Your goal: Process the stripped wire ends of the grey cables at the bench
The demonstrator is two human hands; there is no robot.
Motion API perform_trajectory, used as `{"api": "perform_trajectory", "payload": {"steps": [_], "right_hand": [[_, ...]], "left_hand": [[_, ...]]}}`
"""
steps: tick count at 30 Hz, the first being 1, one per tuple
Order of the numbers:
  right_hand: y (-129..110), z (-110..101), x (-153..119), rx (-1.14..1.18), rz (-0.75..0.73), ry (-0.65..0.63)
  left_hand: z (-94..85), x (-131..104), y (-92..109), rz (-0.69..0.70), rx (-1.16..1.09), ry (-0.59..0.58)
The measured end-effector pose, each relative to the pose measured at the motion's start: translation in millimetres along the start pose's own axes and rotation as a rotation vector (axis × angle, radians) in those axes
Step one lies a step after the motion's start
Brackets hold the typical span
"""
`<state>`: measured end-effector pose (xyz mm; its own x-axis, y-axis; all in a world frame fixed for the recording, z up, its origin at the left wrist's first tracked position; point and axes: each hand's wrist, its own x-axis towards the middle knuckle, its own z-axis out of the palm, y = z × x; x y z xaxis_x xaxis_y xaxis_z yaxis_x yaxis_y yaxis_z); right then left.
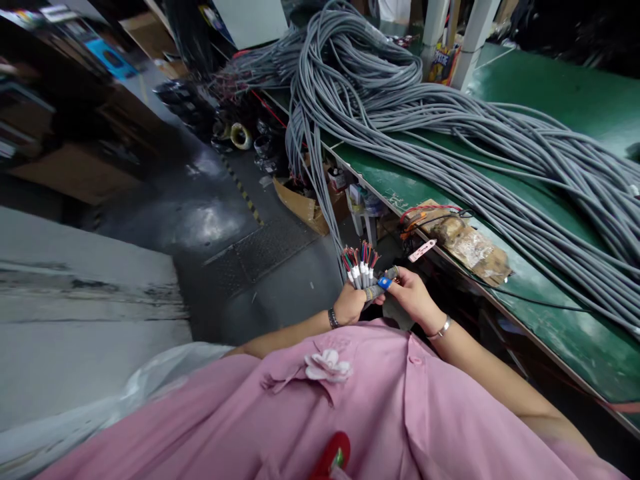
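My left hand (350,305) is closed around a bundle of grey cables (361,277). Their ends point up and fan out into bare-tipped coloured wires, with white bands just below the wires. A worn grey covering wraps my left thumb. Close beside the bundle, my right hand (413,298) pinches a small blue piece (384,283) with a pale spot on it; its kind is not clear. A similar grey covering shows on a right finger. Both hands are nearly touching in front of my pink shirt, and the fingers behind the bundle are hidden.
Long grey cables (340,100) lie heaped along the green table (525,80) and hang over its edge. A taped cardboard piece (473,247) lies near that edge. Below are an open cardboard box (300,205) and a stool (363,217). A white panel (90,287) stands at left.
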<state>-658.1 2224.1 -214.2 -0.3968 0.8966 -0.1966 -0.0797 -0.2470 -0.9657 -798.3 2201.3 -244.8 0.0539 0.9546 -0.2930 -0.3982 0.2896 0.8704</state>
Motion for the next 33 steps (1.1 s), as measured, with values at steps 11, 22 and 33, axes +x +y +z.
{"api": "perform_trajectory", "payload": {"steps": [11, 22, 33], "right_hand": [[1.9, 11.6, -3.3, 0.126, -0.031, 0.106], [3.2, 3.4, -2.6, -0.073, -0.073, 0.191], [3.4, -6.0, -7.1, 0.034, 0.029, 0.169]], "left_hand": [[-2.2, -4.0, 1.5, -0.022, -0.030, -0.021], [-5.5, -2.7, -1.7, 0.020, -0.039, -0.023], [0.1, -2.0, 4.6, 0.000, -0.044, -0.015]]}}
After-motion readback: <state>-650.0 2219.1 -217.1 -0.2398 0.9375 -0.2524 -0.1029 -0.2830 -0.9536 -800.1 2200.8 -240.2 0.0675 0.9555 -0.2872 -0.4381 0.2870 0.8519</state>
